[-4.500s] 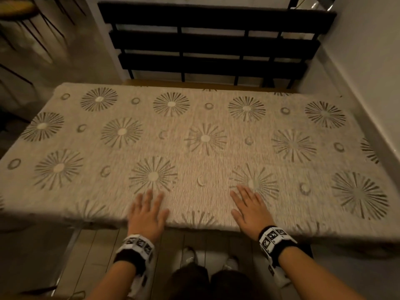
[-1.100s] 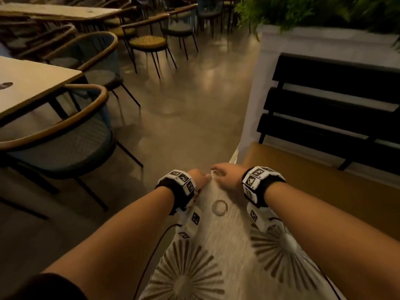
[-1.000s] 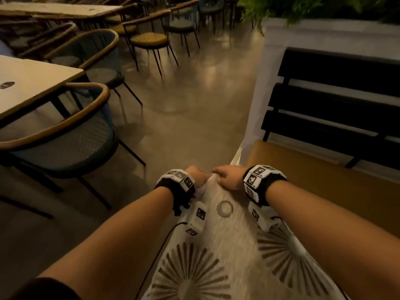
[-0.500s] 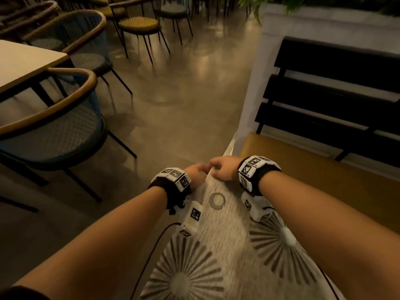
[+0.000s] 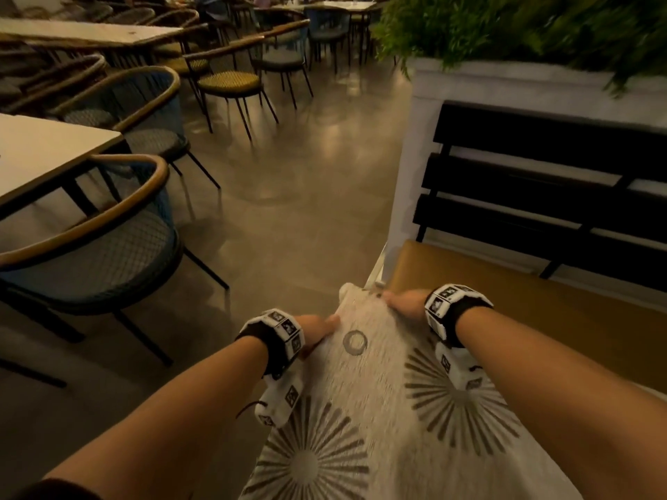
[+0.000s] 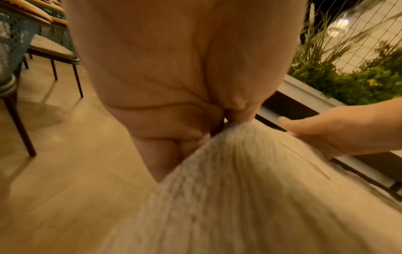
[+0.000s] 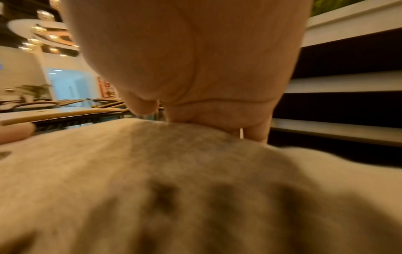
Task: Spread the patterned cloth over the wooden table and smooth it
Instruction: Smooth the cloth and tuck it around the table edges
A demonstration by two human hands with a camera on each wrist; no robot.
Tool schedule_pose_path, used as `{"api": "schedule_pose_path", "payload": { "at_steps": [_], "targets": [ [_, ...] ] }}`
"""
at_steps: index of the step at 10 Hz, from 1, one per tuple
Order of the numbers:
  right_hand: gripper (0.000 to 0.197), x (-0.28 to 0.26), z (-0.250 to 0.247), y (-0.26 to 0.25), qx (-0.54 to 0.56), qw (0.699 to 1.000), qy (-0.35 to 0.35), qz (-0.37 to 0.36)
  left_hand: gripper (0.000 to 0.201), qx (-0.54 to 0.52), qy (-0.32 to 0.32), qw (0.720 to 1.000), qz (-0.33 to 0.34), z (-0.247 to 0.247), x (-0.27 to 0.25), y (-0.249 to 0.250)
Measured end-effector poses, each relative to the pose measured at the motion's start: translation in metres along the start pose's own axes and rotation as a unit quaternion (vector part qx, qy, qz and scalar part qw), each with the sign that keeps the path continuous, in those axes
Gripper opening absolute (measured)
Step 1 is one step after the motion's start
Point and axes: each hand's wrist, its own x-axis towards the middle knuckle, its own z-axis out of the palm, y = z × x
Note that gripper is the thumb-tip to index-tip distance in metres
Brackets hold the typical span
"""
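Both hands pinch the patterned cloth at its far corner, left hand and right hand on either edge.

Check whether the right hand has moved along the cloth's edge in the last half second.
Yes. The right hand has slid away from the left hand, toward the tan wooden bench seat, widening the gap along the beige sunburst-patterned cloth.

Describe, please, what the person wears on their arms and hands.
Both hands, left and right, are bare, as are the forearms. Each wrist carries a black band with white blocks printed with black square markers. A thin dark cable hangs below the left band.
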Motion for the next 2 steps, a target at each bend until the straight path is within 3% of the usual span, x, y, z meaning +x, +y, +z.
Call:
{"api": "schedule_pose_path", "payload": {
  "at_steps": [1, 2],
  "targets": [
    [0.076, -0.029, 0.015, 0.056, 0.018, 0.999, 0.020, 0.047, 0.068, 0.070, 0.054, 0.996, -0.004, 0.013, -0.012, 0.005],
    [0.063, -0.072, 0.024, 0.106, -0.022, 0.992, 0.115, 0.049, 0.067, 0.162, 0.157, 0.973, 0.040, 0.020, -0.035, 0.028]
  ]
}}
